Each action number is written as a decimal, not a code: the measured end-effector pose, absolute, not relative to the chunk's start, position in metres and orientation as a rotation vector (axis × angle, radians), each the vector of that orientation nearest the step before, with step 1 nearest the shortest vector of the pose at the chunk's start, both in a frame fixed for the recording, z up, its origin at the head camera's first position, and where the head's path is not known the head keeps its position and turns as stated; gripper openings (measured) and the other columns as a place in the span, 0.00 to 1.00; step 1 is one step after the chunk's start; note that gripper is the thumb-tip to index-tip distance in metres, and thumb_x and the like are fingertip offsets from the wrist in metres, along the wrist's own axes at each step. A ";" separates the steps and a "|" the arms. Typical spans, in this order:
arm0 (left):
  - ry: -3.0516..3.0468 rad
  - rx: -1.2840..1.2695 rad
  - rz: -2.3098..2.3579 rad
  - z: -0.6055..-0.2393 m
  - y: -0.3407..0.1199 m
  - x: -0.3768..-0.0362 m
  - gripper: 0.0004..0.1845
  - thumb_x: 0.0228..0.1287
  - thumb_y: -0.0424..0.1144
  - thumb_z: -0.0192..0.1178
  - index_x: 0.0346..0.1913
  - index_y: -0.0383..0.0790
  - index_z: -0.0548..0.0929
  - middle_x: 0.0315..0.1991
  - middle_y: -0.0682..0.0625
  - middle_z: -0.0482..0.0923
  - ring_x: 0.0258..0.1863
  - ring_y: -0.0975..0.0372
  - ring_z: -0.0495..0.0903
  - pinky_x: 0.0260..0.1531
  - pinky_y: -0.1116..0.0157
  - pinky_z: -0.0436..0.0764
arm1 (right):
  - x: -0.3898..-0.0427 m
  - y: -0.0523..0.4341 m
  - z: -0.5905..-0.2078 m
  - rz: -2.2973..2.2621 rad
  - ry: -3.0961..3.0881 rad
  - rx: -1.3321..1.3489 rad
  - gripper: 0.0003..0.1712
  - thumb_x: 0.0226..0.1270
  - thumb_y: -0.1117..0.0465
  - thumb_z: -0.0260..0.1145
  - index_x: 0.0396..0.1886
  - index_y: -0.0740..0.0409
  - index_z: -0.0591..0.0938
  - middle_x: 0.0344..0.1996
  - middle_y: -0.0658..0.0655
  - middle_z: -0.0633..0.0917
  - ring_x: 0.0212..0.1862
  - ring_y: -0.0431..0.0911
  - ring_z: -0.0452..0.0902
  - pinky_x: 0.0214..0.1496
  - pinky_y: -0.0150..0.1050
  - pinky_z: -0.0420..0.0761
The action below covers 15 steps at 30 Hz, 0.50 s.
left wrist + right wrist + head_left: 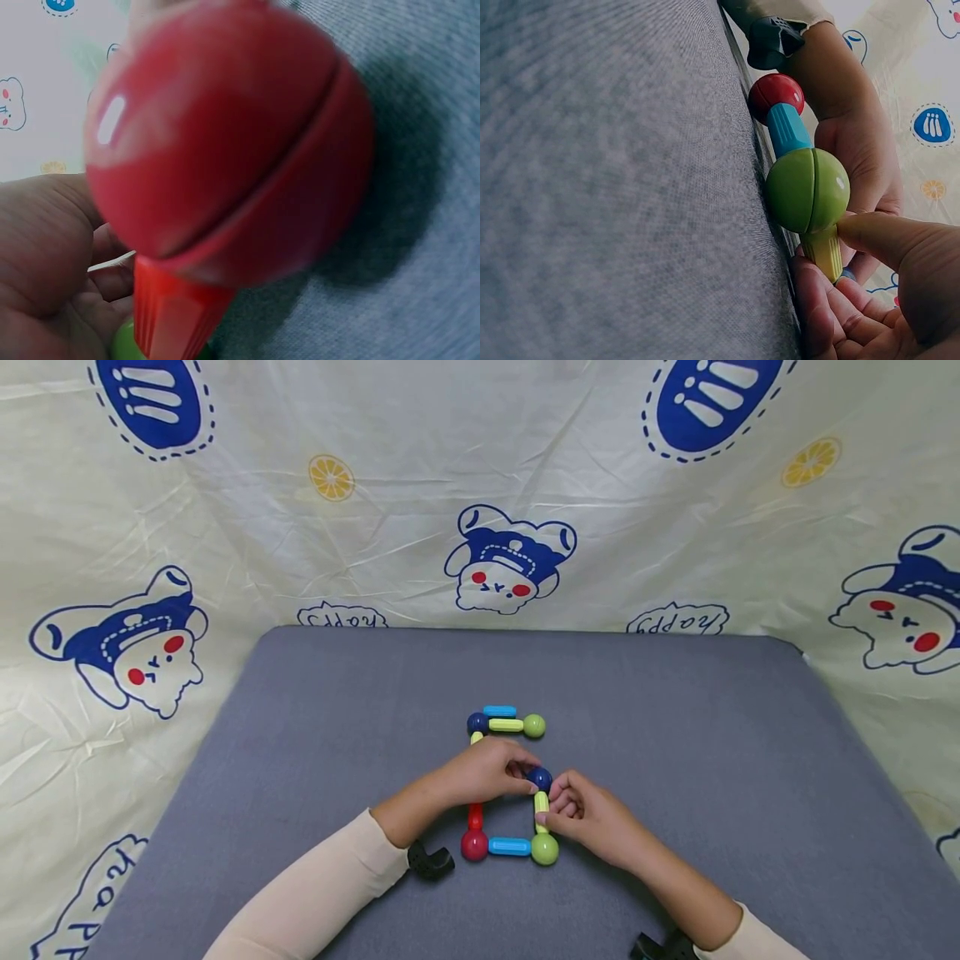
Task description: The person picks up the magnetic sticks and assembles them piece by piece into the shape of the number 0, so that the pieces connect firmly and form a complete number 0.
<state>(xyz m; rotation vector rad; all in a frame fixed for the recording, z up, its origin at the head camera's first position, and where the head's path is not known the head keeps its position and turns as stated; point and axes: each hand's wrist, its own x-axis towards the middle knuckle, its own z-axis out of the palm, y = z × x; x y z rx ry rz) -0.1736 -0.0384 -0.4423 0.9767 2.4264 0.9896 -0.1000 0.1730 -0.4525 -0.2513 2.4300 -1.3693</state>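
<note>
On the grey table, a toy built of balls and short rods lies in front of me. My left hand (480,770) reaches over it and pinches a dark blue ball (540,778) between thumb and fingers. My right hand (596,818) holds the yellow-green rod (542,812) below that ball, thumb on one side and fingers on the other. This rod meets a green ball (808,190). A light blue rod (509,847) links the green ball to a red ball (232,142), from which a red rod (476,816) runs up beneath my left hand.
Farther back are another dark blue ball (477,723), a yellow-green rod (506,725) and a second green ball (534,726). A light blue rod (499,712) lies just behind them. The grey tabletop (675,718) meets a printed cloth (405,552) at the back.
</note>
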 end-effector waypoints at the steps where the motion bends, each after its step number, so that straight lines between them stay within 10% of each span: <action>1: 2.429 0.975 0.987 -0.442 -0.038 -0.174 0.16 0.65 0.39 0.70 0.54 0.39 0.87 0.41 0.50 0.86 0.36 0.69 0.80 0.35 0.76 0.77 | -0.100 0.173 -0.453 -1.369 2.432 -0.251 0.22 0.65 0.52 0.73 0.46 0.60 0.75 0.36 0.54 0.83 0.35 0.41 0.77 0.37 0.30 0.77; 15: 2.456 0.960 1.099 -0.426 -0.051 -0.177 0.21 0.66 0.41 0.69 0.60 0.39 0.83 0.48 0.47 0.87 0.45 0.62 0.83 0.46 0.71 0.82 | -0.099 0.173 -0.453 -1.368 2.422 -0.264 0.23 0.65 0.51 0.73 0.47 0.60 0.74 0.35 0.54 0.82 0.34 0.41 0.77 0.35 0.31 0.77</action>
